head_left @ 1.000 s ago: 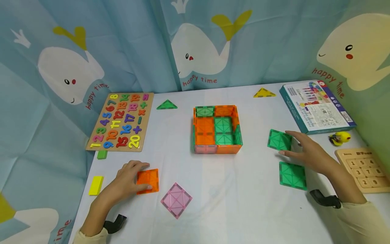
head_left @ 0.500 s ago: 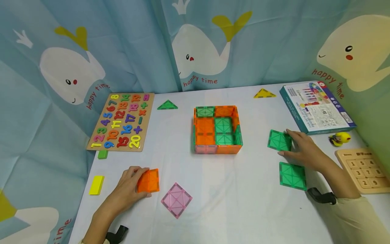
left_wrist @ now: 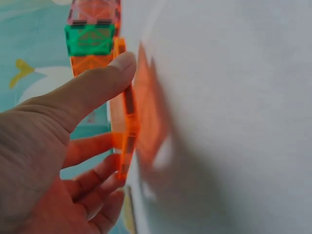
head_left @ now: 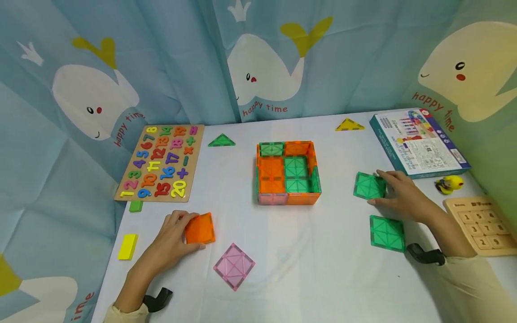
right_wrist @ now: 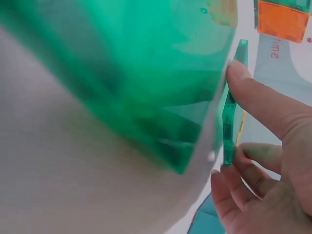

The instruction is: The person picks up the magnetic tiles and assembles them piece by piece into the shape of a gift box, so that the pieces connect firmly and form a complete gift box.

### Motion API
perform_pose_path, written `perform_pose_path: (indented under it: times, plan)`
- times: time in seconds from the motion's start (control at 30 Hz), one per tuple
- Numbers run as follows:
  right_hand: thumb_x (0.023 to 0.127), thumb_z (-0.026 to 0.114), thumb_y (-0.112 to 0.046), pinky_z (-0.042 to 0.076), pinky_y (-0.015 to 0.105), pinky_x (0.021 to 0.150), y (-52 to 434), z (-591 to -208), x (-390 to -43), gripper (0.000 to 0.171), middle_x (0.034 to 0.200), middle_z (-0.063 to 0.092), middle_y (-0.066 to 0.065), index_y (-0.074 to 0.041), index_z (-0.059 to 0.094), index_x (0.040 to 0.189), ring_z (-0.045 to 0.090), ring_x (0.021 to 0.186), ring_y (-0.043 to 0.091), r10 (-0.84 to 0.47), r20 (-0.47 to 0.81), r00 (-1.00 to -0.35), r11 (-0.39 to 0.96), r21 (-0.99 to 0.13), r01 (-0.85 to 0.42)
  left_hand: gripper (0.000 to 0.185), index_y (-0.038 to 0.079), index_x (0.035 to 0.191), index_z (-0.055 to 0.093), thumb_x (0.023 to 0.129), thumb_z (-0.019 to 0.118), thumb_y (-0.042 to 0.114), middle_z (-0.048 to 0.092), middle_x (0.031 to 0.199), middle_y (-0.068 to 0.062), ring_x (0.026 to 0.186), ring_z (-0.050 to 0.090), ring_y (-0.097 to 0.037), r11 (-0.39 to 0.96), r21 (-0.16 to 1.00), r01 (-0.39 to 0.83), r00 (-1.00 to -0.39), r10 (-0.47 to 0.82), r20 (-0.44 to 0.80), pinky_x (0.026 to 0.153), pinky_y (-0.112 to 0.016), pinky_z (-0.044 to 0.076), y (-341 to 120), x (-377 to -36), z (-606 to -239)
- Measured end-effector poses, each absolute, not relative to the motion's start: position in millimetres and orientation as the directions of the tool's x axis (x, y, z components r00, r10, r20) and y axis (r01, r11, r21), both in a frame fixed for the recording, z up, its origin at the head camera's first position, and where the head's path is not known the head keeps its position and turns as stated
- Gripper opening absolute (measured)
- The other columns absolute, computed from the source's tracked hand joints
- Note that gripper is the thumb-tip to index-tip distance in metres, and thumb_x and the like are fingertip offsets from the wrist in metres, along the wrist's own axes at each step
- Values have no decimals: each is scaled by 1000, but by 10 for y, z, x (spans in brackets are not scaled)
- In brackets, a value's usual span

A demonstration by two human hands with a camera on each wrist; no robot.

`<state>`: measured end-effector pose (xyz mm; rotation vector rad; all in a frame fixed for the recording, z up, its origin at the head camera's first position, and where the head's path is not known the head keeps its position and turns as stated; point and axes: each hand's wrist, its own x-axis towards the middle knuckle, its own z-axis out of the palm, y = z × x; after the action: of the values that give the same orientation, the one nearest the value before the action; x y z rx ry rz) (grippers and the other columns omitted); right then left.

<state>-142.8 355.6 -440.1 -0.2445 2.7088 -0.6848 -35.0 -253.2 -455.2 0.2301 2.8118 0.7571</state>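
Orange tile (head_left: pixel 200 228) has tilted up in left hand (head_left: pixel 171 237).

Cream long sleeves (head_left: pixel 472 287) and a black wrist-mounted camera (head_left: pixel 426 255) on each arm.

Looks like a children's play corner, at home or in a nursery. Shows it in the blue curtain (head_left: pixel 181 67) hung all round, printed with cartoon whales and the words "happy time". Shows it too in the white table (head_left: pixel 323 260) spread with toys: a wooden number puzzle (head_left: pixel 159 162) with bright digits, a second wooden number board (head_left: pixel 482 224), a low box built of magnetic tiles (head_left: pixel 287 172), loose tiles in green, orange and pink, a toy box (head_left: pixel 418 141) with printed pictures, and a small yellow duck (head_left: pixel 449 184).
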Motion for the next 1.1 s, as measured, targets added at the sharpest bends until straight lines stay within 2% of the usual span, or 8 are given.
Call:
perform_pose_path:
  times: [0.2,0.33,0.53,0.67,0.9,1.1]
  plan:
    - [95,82,-27,36,80,102,3479,-4237,-1572,95,153,27,42,7,25,163,33,134,60,-288,-190,-939,854,-495,-162,80,10,149,54,83,92,35,45,139,-18,125,43,-37,844,502,189,-967,250,-56,102,-58,51,-2300,-734,-4410]
    - [94,83,-25,39,75,99,3310,-4060,-1719,93,153,32,39,5,29,162,36,132,56,-337,-122,-934,836,-496,-236,81,11,152,52,84,92,32,43,142,-19,129,43,-38,825,508,247,-955,296,-16,106,-60,49,-2122,-1078,-4258]
    - [95,82,-27,34,74,109,2954,-3795,-1935,84,155,31,33,1,38,160,29,142,53,-385,-128,-914,841,-457,-290,79,11,154,50,89,88,34,41,145,-17,135,39,-36,797,519,309,-931,364,-5,114,-60,41,-1847,-1600,-4038]
    - [94,83,-28,32,74,112,2716,-3675,-2053,82,157,31,31,-2,41,160,27,144,52,-421,-138,-897,831,-456,-320,78,10,154,50,90,85,39,42,143,-15,134,38,-34,764,529,371,-902,431,11,114,-56,38,-1612,-1913,-3946]
    - [92,85,-24,38,66,112,2320,-3648,-2259,78,152,40,25,-2,46,157,35,140,46,-521,-102,-848,768,-490,-413,79,12,153,50,91,83,47,42,144,-11,127,38,-30,737,503,452,-841,541,-36,108,-48,40,-1180,-2315,-3885]
    - [92,85,-30,41,64,112,2127,-3703,-2386,80,152,40,23,-4,47,157,36,139,43,-541,-135,-830,760,-500,-414,77,13,152,50,91,82,47,41,148,-10,132,37,-29,738,493,460,-815,572,-96,115,-45,36,-942,-2480,-3911]
